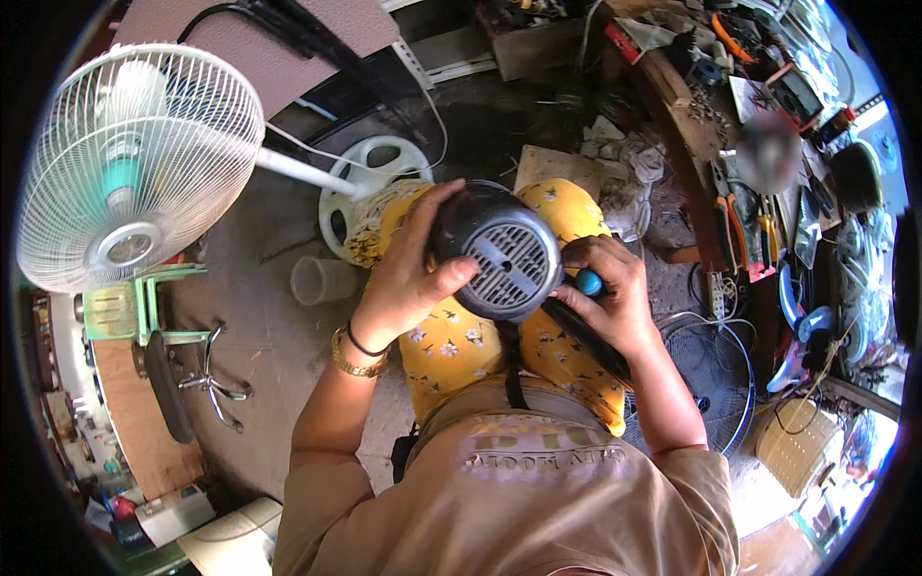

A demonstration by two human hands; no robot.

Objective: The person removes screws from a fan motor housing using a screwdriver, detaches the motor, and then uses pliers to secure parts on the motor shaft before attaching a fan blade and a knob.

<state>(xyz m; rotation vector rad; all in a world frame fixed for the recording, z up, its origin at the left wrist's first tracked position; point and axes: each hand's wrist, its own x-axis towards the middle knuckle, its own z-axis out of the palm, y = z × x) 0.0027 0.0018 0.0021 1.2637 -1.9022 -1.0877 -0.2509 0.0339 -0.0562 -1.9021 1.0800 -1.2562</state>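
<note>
A black fan motor housing with a round slotted grey vent rests between my knees, tilted so the vent faces up toward me. My left hand is wrapped round its left side, thumb on the vent's edge. At the right side of the housing, my right hand is closed round a blue-handled screwdriver. Only the rounded end of the handle shows; its shaft is hidden. A long black part runs from the housing beneath my right hand toward my lap.
A white standing fan with a round base is at the left. Near my left knee stands a clear plastic tub. Pliers hang on the cluttered wooden workbench at right. A black fan grille lies by my right elbow.
</note>
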